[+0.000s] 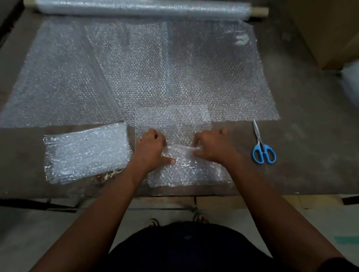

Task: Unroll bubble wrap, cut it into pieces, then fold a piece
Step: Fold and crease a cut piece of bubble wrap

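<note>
The bubble wrap piece (185, 166) lies at the surface's (319, 147) near edge; it looks light, soft and springy, best pinched along the fold. Both hands, left (152, 148) and right (214, 146), grip its raised fold. Scissors (262, 145) lie just right; the roll (143, 5) sits far back in a dim storeroom.

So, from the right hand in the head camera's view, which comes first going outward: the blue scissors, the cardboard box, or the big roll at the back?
From the right hand:
1. Blue scissors, lying on the table just to its right.
2. Cardboard box, at the far right edge of the table.
3. Bubble wrap roll, lying across the back of the table.
</note>
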